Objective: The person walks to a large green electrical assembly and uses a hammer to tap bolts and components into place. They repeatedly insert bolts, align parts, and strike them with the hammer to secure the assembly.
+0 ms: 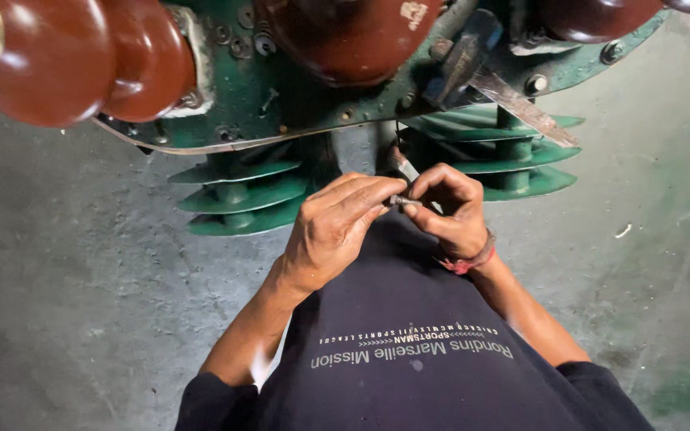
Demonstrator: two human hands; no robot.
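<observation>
While both hands pinch it, the bolt (403, 201) lies crosswise, left-right.

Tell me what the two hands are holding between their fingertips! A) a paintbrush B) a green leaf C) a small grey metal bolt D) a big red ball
C: the left hand and the right hand pinch a small grey metal bolt between their fingertips, just below the green metal machine body with its glossy dark red rounded insulators.

Grey concrete floor (81, 263); green finned transformer (241, 195) stands on it.
</observation>
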